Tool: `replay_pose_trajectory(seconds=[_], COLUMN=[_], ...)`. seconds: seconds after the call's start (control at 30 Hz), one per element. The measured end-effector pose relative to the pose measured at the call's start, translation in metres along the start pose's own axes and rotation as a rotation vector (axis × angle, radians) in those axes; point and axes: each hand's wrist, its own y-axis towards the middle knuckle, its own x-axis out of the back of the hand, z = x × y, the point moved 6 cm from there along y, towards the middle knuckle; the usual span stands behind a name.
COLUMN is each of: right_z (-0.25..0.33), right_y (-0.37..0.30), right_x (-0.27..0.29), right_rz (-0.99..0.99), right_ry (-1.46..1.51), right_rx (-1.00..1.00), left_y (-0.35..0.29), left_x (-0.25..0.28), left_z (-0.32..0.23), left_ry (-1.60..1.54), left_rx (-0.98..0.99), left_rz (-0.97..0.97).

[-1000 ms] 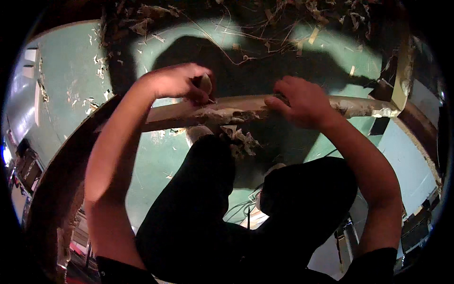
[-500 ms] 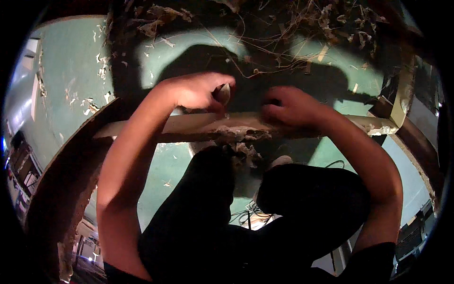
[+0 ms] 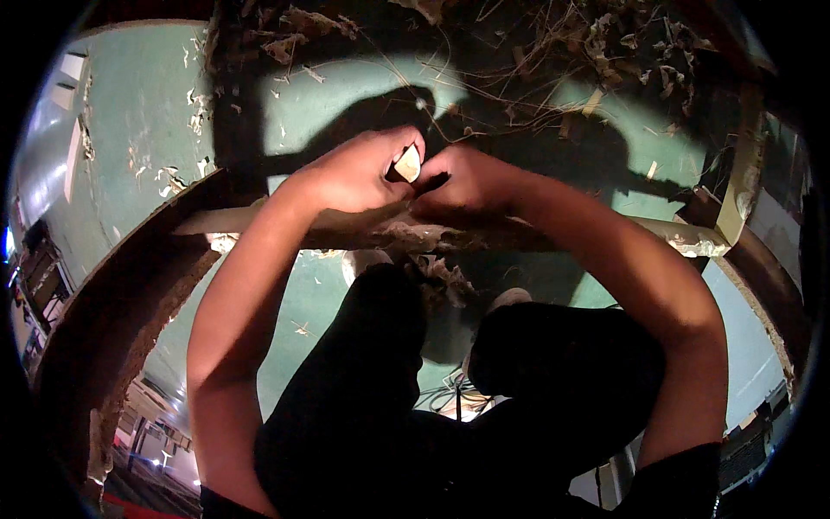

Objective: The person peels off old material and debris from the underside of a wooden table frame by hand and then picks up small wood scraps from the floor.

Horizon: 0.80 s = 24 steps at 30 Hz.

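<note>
My left hand [image 3: 356, 176] is closed around a small pale piece with a pointed end [image 3: 409, 163], its kind hard to make out. That end shows between the thumb and fingers. Right against it is my right hand [image 3: 471, 180], fingers curled; whatever they may hold is hidden. Both hands are above a wooden crossbar [image 3: 622, 227], which runs left to right in front of my knees. Ragged, pale torn material [image 3: 424, 235] clings to the middle of the bar, just below my hands.
Dark curved frame sides [image 3: 112, 285] flank me. A pale green surface [image 3: 138, 104] lies beneath and beyond, with torn scraps and stringy fibres [image 3: 536, 108] at the far side. Cables [image 3: 454, 396] show between my legs. A wooden upright [image 3: 741, 182] joins the bar at right.
My right hand has moved left, from apart over the bar to touching my left hand. The left hand stays closed on the pale piece, nearly in place.
</note>
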Motion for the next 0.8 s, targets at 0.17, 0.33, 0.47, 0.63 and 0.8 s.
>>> replay_pose_trajectory(seconds=[0.17, 0.33, 0.47, 0.63, 0.8], right_z=[-0.005, -0.009, -0.022, -0.016, -0.006], right_y=[-0.001, -0.001, 0.006, 0.017, 0.021], right_x=[0.007, 0.012, 0.014, 0.007, -0.006], right_rz=[-0.004, -0.011, -0.018, 0.073, 0.118], right_ry=[-0.014, -0.020, -0.052, -0.129, -0.163], right_rx=[0.034, 0.014, 0.034, 0.124, 0.176], left_y=[0.001, 0.002, 0.000, -0.008, -0.017], left_x=[-0.005, -0.008, -0.011, -0.003, 0.010], left_z=[-0.010, -0.016, -0.020, -0.016, -0.021], left_ry=[0.040, 0.115, 0.101, 0.016, 0.062], left_rx=[0.018, -0.005, -0.042, 0.061, 0.038], left_rz=[-0.003, 0.000, -0.042, -0.038, -0.055])
